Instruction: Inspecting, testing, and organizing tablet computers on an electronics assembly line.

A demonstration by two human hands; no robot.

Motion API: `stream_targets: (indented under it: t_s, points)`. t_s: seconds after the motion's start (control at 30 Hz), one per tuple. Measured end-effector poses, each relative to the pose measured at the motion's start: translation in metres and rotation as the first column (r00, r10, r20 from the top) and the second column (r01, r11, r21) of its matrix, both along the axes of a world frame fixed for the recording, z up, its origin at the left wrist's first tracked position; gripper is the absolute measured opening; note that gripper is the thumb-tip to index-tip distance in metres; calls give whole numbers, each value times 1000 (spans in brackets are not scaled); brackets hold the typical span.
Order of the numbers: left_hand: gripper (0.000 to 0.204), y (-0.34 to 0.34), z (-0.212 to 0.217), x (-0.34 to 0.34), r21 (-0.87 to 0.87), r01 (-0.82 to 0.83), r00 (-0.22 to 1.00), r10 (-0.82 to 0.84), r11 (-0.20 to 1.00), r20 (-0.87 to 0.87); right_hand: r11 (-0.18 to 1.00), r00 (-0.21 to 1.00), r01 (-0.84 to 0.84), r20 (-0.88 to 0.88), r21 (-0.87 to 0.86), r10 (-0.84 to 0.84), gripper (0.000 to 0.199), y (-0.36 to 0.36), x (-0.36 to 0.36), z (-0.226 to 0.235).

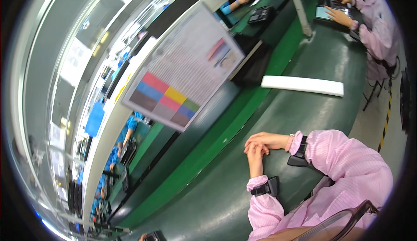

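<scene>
My left hand point(256, 152) and my right hand point(274, 141) rest together above the dark green tabletop point(217, 197). Their fingers are folded over each other, so some fingertips are hidden. I see no tool or part in either hand. Both arms wear pink striped sleeves, with a black strap and a small black box at each wrist. Beyond my hands, apart from them, a long white bar point(302, 86) lies across the table.
A printed sheet with coloured blocks point(182, 67) hangs on the frame at left. At the upper right a person in pink point(382, 36) handles a flat device point(326, 13). People in blue work at the lines beyond. A dark object point(154, 236) sits at the bottom edge.
</scene>
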State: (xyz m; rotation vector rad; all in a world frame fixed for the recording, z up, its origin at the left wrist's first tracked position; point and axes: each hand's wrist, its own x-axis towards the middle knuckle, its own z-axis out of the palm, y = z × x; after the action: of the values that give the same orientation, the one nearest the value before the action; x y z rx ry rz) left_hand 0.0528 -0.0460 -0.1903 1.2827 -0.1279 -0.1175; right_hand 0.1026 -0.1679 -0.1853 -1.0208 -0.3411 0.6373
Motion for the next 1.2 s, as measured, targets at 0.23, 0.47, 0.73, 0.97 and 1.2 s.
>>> stream_targets:
  t_s: [0.23,0.47,0.73,0.97,1.2]
  points:
    - [12,-3,5,-1,-74,26,999,-29,997,-40,998,997,-68,-44,13,69,31,-3,-3,4]
    - [14,-1,-8,3,-9,-30,999,30,1000,27,1000,999,-1,-34,-6,1,30,-4,-5,17]
    - [10,3,-35,16,-66,-37,999,39,997,25,998,998,61,-34,21,-60,27,16,-3,15]
    - [12,0,-43,23,-110,-8,1000,7,994,-10,997,997,66,-40,35,-65,27,22,6,0]
    - [10,-12,-37,20,-114,-8,1000,9,994,8,998,995,59,-78,1,-59,27,12,3,11]
